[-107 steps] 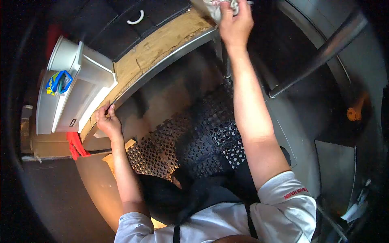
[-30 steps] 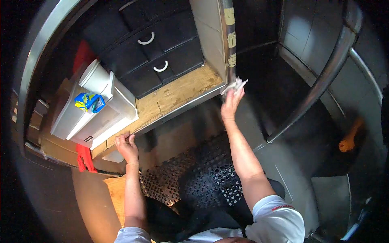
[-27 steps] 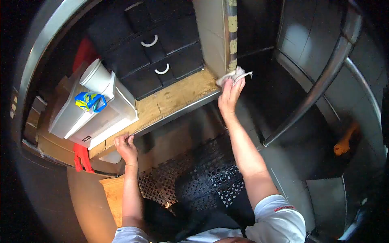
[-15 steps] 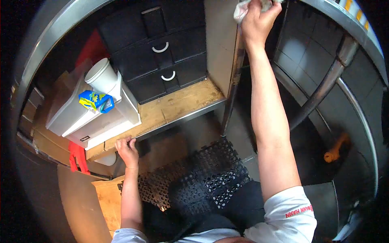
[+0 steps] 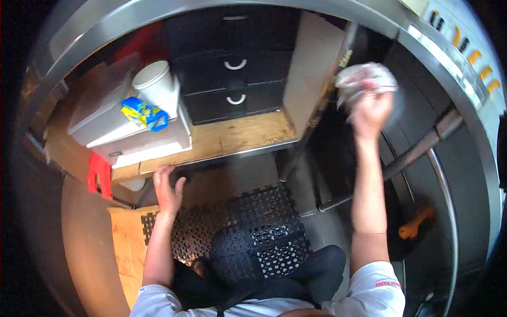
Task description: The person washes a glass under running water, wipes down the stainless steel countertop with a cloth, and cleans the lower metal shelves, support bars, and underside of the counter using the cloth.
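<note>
My right hand [image 5: 372, 111] is raised at the upper right, closed around a crumpled white cloth [image 5: 364, 83] with red marks; hand and cloth are slightly blurred. The cloth is beside the metal post [image 5: 317, 108] at the shelf's right end. At the front edge of the wooden shelf [image 5: 227, 138], my left hand [image 5: 169, 194] has its thumb apart from the fingers, with nothing visible in it. Its fingertips are at the shelf edge.
On the shelf are clear plastic boxes [image 5: 150, 145], a white tub [image 5: 154, 82], a blue and yellow packet [image 5: 145, 113] and black drawers [image 5: 232, 76]. A red cloth [image 5: 99, 174] hangs at left. A perforated mat [image 5: 253, 227] lies below; a curved metal rim [image 5: 237, 13] runs overhead.
The view has shifted, showing more of the overhead rim. My right hand with the cloth has come down and away from the post's upper part. My left hand's thumb and fingers have spread.
</note>
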A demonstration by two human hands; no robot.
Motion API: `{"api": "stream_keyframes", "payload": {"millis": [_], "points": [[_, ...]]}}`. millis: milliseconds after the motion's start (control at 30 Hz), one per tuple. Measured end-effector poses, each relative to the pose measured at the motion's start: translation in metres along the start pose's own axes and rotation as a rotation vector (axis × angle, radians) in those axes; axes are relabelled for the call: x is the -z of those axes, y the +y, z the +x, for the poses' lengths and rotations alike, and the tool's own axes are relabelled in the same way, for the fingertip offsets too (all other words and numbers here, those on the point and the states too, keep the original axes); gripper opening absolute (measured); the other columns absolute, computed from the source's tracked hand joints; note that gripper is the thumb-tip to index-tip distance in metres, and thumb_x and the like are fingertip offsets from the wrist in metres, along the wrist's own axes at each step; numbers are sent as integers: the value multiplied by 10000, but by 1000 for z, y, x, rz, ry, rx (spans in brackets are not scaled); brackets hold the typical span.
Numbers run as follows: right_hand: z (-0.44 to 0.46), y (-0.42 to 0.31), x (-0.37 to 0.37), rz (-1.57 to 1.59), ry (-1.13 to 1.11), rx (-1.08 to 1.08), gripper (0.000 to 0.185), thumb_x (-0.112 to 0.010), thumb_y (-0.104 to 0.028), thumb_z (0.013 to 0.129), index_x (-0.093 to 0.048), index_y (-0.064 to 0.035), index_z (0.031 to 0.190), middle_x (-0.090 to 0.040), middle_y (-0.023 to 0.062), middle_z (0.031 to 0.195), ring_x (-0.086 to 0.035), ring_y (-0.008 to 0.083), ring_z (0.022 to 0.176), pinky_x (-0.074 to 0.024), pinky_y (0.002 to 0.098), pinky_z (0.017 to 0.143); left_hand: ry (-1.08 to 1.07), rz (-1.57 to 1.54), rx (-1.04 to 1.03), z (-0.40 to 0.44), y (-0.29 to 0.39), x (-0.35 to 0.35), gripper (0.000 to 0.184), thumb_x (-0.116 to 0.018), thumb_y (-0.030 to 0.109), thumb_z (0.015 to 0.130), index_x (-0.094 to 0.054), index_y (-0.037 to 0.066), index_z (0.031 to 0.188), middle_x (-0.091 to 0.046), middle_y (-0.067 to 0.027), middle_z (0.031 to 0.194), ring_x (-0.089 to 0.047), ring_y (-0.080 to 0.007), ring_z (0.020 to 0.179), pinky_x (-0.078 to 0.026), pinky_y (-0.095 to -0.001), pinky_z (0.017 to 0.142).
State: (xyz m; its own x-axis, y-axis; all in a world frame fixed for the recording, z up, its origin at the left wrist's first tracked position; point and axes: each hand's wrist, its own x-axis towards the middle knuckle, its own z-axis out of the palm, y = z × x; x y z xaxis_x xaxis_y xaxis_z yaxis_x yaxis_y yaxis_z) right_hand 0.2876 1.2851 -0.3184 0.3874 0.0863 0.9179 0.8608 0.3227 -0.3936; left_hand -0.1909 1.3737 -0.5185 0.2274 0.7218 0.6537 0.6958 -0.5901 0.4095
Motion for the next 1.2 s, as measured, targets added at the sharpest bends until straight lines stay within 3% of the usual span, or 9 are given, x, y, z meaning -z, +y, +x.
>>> {"api": "stream_keyframes", "payload": {"millis": [167, 267, 400, 433, 533, 700, 867, 967, 1200], "points": [[92, -36, -41, 359, 150, 54, 222, -577, -110, 978, -572, 13, 1163, -645, 105, 1100, -625, 162, 907, -507, 303, 810, -637, -125, 20, -16, 43, 70, 461, -769, 190, 789, -599, 32, 1187, -615, -204, 1135, -580, -390, 1094, -467, -447, 966], [77, -91, -108, -115, 153, 520, 315, -542, -207, 907, -584, -22, 1158, -546, 165, 1204, -446, 357, 1184, -286, 530, 1047, -945, -76, 163, -31, 64, 99, 561, -759, 286, 815, -567, 19, 1270, -592, -216, 1263, -541, -379, 1212, -441, -424, 1028], [15, -235, -223, -21, -209, 867, 375, -549, -231, 809, -645, -44, 1120, -610, 224, 1105, -547, 390, 1134, -332, 598, 1059, -1058, 124, 385, -49, 68, 108, 648, -716, 379, 857, -503, 44, 1369, -545, -224, 1348, -499, -378, 1273, -410, -424, 1067], [10, -269, -258, 166, 119, 966, 388, -540, -251, 828, -641, -57, 1149, -613, 202, 1109, -534, 382, 1165, -352, 576, 1045, -1075, 200, 448, -54, 70, 109, 670, -709, 400, 862, -489, 50, 1389, -534, -226, 1364, -489, -379, 1285, -403, -425, 1074], [14, -302, -267, 146, 49, 895, 328, -542, -252, 841, -647, -89, 1106, -617, 168, 1055, -557, 357, 1076, -415, 520, 977, -1224, 301, 558, -55, 74, 105, 699, -710, 401, 858, -468, 29, 1398, -551, -244, 1335, -516, -387, 1255, -423, -426, 1052], [65, -170, -170, 4, 1, 838, 197, -606, -186, 792, -608, -108, 973, -586, 116, 914, -567, 312, 880, -431, 488, 780, -1143, 192, 546, -63, 66, 113, 718, -694, 435, 863, -452, 44, 1416, -506, -241, 1389, -459, -376, 1315, -388, -421, 1085], [138, -9, -50, -351, 181, 523, 291, -613, -248, 890, -617, -34, 1087, -643, 159, 1056, -585, 369, 1028, -447, 469, 906, -1228, 218, 568, -81, 55, 128, 728, -689, 424, 865, -422, 62, 1437, -501, -220, 1398, -451, -364, 1323, -381, -415, 1092], [127, -19, -73, -481, 354, 550, 388, -620, -294, 877, -575, -28, 1156, -570, 214, 1191, -501, 398, 1162, -376, 512, 993, -1223, 219, 553, -75, 58, 130, 726, -690, 422, 866, -422, 63, 1437, -506, -221, 1389, -460, -361, 1316, -391, -421, 1083], [23, -232, -214, -64, 13, 798, 405, -596, -169, 777, -599, -100, 1176, -551, 173, 1195, -481, 371, 1189, -353, 562, 1001, -1045, 120, 486, -69, 70, 134, 732, -690, 457, 858, -439, 58, 1418, -531, -236, 1351, -488, -391, 1277, -412, -448, 1056]]}}
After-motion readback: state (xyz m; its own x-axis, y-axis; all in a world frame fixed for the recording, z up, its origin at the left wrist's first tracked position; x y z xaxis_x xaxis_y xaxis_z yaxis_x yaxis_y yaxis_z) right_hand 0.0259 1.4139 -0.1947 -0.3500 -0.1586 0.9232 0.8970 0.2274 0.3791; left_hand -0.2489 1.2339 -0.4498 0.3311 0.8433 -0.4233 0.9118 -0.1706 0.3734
